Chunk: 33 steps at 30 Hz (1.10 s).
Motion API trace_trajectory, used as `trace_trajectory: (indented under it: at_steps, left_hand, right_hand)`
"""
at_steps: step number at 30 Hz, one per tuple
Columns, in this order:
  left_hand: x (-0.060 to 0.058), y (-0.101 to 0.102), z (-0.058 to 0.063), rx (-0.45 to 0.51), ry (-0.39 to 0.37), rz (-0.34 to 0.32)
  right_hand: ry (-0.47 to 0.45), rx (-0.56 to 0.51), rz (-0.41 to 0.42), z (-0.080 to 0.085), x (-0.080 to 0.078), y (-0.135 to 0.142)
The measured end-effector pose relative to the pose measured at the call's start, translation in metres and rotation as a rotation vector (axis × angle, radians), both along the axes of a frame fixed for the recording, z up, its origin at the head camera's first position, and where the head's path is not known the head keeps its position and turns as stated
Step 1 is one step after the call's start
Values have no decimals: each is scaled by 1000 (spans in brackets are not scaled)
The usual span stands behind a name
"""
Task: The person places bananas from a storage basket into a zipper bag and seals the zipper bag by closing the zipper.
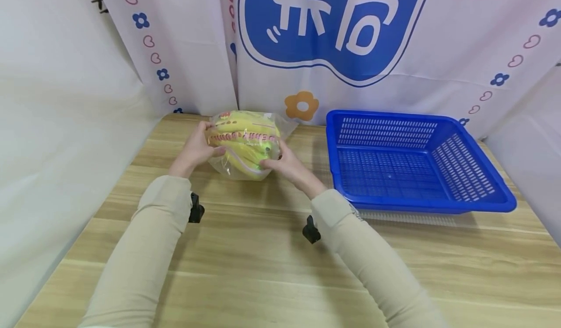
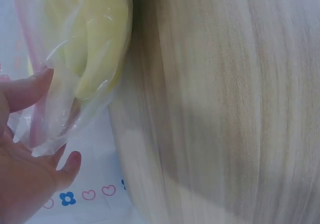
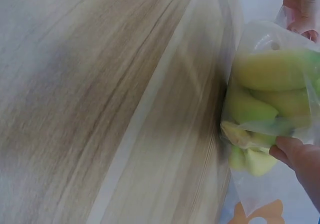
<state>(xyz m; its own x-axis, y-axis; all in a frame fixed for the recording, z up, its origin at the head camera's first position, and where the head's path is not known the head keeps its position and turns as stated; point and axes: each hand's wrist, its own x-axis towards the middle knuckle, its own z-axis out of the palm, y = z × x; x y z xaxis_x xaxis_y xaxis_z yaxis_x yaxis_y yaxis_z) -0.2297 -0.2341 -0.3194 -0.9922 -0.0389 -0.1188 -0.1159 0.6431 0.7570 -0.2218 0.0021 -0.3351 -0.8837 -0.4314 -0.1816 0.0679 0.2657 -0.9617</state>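
Observation:
A clear plastic zip bag (image 1: 228,171) with pink print holds a bunch of yellow-green bananas (image 1: 246,123) at the back of the wooden table. My left hand (image 1: 196,146) grips the bag's left side. In the left wrist view its thumb lies over the pink zip strip (image 2: 39,115) and the other fingers are behind the plastic. On the right side my right hand (image 1: 290,164) pinches the bag, thumb in front. The right wrist view shows that thumb (image 3: 289,150) near the bananas' stem end (image 3: 245,139), inside the plastic.
A blue perforated plastic basket (image 1: 420,203) stands on the table (image 1: 245,269) to the right of the bag. Behind the table hangs a white printed cloth (image 1: 193,50) with a blue sign. White sheeting (image 1: 57,138) borders the left side. Black wrist mounts (image 1: 311,230) stick out under both sleeves.

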Motion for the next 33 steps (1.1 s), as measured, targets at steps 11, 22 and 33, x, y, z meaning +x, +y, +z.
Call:
trace_trajectory:
  at_steps: [11,22,33]
  left_hand:
    - [-2,0,1,-36,6,-29]
    - [-2,-4,4,-6,-26,-34]
    - [4,-2,13,123,-12,74]
  right_hand:
    - [-2,84,8,1,-3,4]
    - [9,193,-12,3,-3,6]
    - [191,264,-97,7,-3,4]
